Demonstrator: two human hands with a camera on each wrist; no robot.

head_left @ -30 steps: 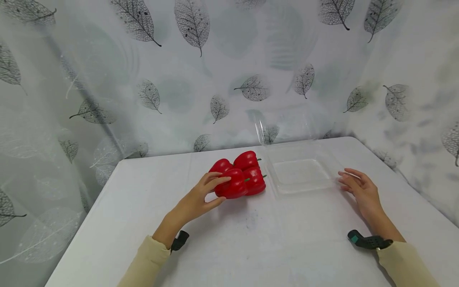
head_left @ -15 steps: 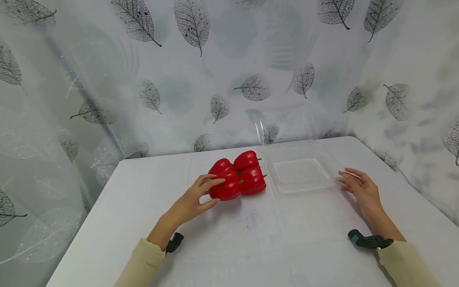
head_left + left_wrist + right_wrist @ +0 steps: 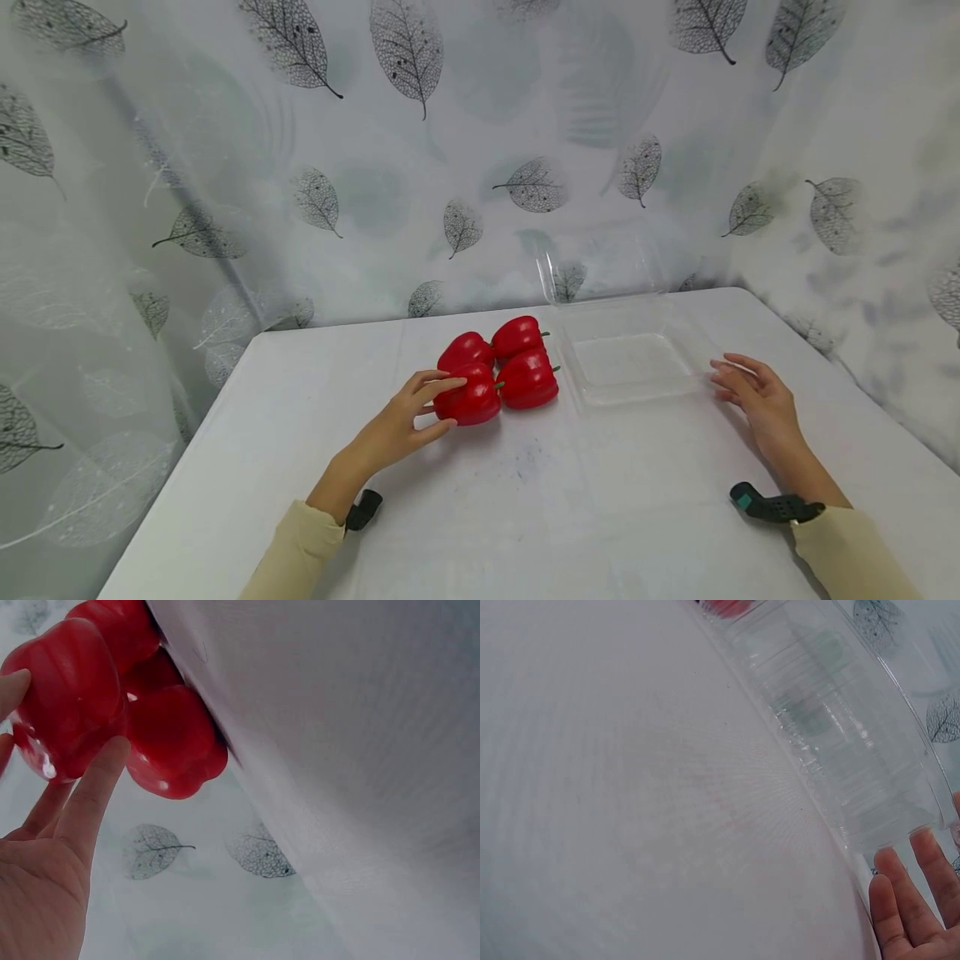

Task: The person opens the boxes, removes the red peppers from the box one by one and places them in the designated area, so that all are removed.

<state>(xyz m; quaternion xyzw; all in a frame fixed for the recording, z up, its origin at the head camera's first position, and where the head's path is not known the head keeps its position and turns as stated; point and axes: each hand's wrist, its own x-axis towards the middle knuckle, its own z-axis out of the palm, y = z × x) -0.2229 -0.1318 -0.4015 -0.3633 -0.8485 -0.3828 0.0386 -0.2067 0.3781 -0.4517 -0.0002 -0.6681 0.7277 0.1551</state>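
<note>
My left hand (image 3: 397, 427) holds a shiny red bell pepper (image 3: 474, 404) with a short green stem, thumb at its near side and fingers over the top and far side. In the left wrist view, the thumb and fingers surround this bell pepper (image 3: 71, 690). Three more red bell peppers sit clustered beside and behind it, including one at its right (image 3: 530, 382). A clear plastic container (image 3: 637, 393) stands right of them, its hinged lid raised at the back. My right hand (image 3: 759, 404) has relaxed fingers, their tips right at the container's right edge (image 3: 840, 727).
Everything rests on a white-covered table (image 3: 540, 517). Behind it hangs a pale curtain (image 3: 480, 125) printed with dark leaves, close to the back edge. The clear lid (image 3: 600, 267) leans up against this curtain.
My left hand has drawn its bell pepper left and slightly nearer, widening the gap from the pepper on its right. The right hand and the container stay where they were.
</note>
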